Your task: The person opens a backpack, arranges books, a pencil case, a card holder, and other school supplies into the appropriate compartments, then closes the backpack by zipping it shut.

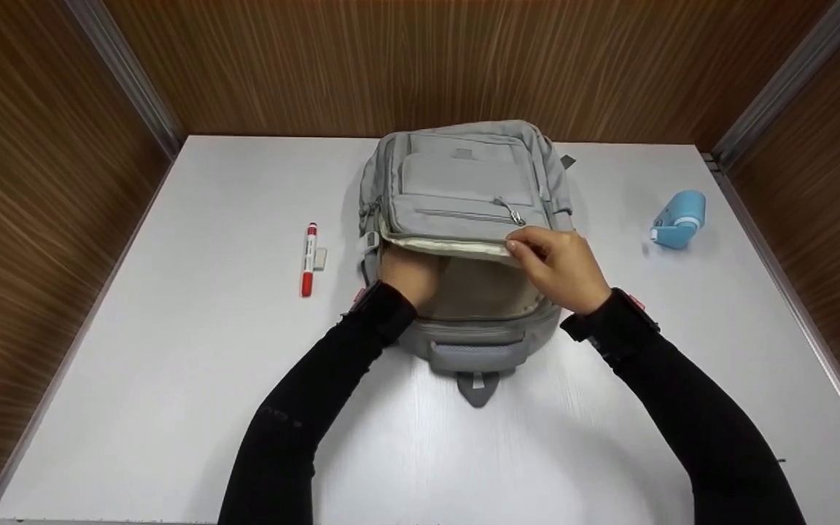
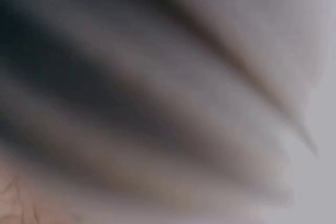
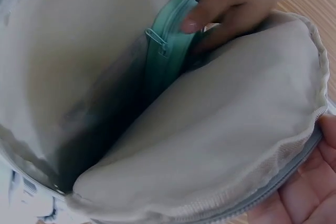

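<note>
Inside the open main compartment of the grey backpack (image 1: 464, 211), the left hand (image 1: 409, 273) reaches in, and the right wrist view shows its fingers (image 3: 210, 17) curled on a teal zippered pouch (image 3: 168, 45) between the beige linings. Beside it, the right hand (image 1: 558, 266) pinches the front flap's edge and lifts it. Under both, the backpack lies flat mid-counter (image 1: 172, 364). Left of it rests a red marker (image 1: 308, 259); well right, a blue device (image 1: 677, 219).
</note>
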`<state>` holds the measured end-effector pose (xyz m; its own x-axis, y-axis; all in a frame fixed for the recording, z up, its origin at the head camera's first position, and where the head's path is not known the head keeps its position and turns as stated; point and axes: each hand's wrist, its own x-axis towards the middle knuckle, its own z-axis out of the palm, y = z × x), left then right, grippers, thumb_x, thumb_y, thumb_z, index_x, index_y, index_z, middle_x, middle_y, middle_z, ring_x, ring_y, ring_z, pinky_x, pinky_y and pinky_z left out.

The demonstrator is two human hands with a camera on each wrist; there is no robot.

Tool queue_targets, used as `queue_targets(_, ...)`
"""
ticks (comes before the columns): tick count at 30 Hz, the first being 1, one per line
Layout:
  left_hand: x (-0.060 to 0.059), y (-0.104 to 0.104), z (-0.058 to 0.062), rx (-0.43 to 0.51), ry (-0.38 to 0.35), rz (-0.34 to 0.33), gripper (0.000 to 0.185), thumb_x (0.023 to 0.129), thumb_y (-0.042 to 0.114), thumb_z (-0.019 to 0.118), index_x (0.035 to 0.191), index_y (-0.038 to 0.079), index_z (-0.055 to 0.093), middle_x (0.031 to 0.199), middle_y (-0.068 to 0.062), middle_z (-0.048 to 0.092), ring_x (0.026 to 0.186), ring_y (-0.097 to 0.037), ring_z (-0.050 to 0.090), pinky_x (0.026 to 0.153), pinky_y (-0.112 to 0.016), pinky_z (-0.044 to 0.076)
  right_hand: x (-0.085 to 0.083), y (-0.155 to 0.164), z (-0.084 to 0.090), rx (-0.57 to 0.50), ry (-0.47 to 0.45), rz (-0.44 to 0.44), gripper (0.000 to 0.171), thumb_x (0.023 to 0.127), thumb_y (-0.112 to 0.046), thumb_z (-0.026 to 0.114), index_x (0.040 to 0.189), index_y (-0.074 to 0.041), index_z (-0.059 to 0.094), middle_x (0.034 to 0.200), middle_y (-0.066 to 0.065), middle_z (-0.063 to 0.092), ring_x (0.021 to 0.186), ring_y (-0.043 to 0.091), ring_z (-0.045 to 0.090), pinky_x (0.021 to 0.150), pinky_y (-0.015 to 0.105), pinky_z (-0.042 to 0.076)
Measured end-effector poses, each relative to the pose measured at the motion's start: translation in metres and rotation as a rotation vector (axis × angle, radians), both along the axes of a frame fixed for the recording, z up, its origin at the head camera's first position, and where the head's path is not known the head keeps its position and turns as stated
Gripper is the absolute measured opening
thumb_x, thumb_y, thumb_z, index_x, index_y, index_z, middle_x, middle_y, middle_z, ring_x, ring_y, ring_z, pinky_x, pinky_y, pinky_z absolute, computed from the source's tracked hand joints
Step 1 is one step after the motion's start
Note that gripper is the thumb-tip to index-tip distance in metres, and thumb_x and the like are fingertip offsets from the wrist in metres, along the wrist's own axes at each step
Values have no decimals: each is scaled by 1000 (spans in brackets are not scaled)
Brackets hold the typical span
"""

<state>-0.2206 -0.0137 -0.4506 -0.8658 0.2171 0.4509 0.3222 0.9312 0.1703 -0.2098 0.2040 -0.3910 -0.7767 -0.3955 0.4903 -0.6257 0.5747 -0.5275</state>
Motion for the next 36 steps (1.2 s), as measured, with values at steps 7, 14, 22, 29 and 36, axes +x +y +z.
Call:
queue_targets(7,53,19,29,-153,5,-218,24,96,33,60,92,12,70,87,-2,70,75,-20,66,62,-32,56,-3,4,-8,-6,-56,19,13,93,-8,63,94,-1,74,82,8,72,67,8,54,62,13,41)
queue_targets(14,52,9,37,-43,229,-275,36,86,28,73,117,10,64,117,-8,63,110,-25,59,94,-33,54,-2,8,-15,21,-94,98,11,91,-7,67,96,-4,76,93,7,75,81,12,65,71,14,50)
queue_targets(22,41,-6,21,0,132,-261,13,88,22,70,97,14,70,96,-2,71,92,-21,68,87,-35,55,0,17,-29,25,-26,281,12,88,-4,70,98,-4,76,105,9,75,100,25,70,87,11,49)
queue_targets(29,40,-7,16,28,154,-270,9,85,15,73,87,11,65,82,-2,70,69,-19,66,64,-30,56,-20,46,-33,-21,35,106,8,90,-5,68,92,-2,75,100,12,75,100,29,68,92,15,45)
queue_targets(36,40,-6,18,-19,207,-276,10,85,15,73,88,10,65,82,-1,69,66,-17,66,61,-27,56,-56,97,-33,-56,90,-337,18,92,-10,65,101,3,72,104,22,71,101,37,65,89,43,48)
